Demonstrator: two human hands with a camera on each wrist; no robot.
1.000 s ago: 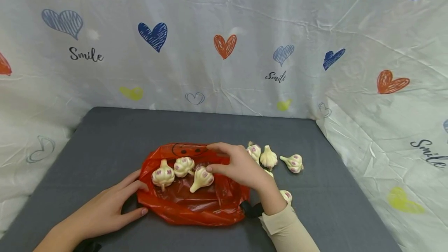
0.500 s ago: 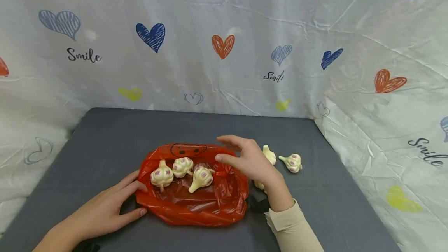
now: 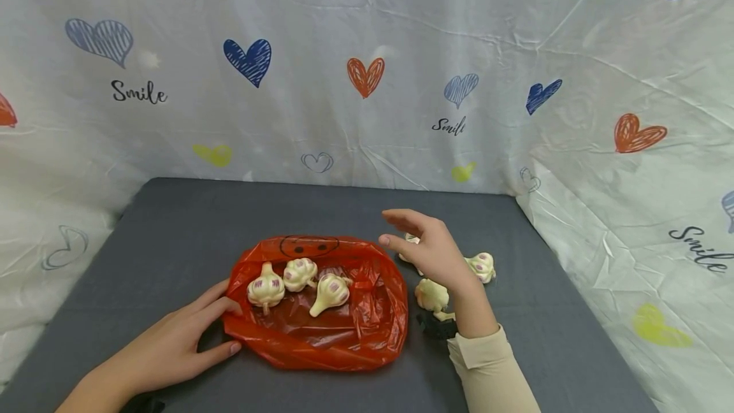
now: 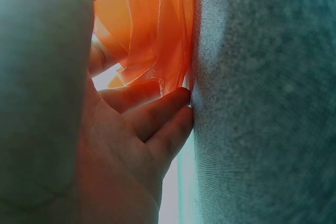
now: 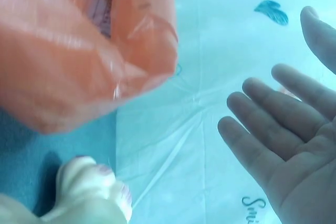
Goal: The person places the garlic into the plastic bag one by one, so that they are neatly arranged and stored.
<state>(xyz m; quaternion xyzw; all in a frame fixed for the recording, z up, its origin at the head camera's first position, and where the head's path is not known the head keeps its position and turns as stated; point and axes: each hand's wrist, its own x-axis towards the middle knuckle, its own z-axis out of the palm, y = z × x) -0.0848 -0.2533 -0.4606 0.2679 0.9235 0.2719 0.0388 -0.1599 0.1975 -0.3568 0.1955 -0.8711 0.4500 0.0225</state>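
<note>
A red plastic bag [image 3: 312, 359] with a black smiley print lies with its mouth spread upward. Inside it are three pale garlic bulbs [image 3: 266, 287] with purplish marks. At the bag's left side, my left hand [image 3: 172, 343] touches the plastic with relaxed fingers, also seen along the orange-looking bag [image 4: 144, 30] in the left wrist view. My right hand [image 3: 438, 253] is raised to the right of the bag, fingers extended and nothing held. Beneath and around it lie more loose garlic bulbs [image 3: 431, 296], partly hidden by the hand and wrist.
Dark grey cloth covers the table [image 3: 258, 206]. Behind and beside it hangs a white sheet [image 3: 321, 24] printed with hearts and "Smile". A garlic bulb [image 3: 482, 267] lies farthest right. Around the right wrist is a black strap [image 3: 437, 325].
My right hand has moved from over the bag's right side to the loose bulbs on the right, leaving the third bulb in the bag. The left hand keeps its place.
</note>
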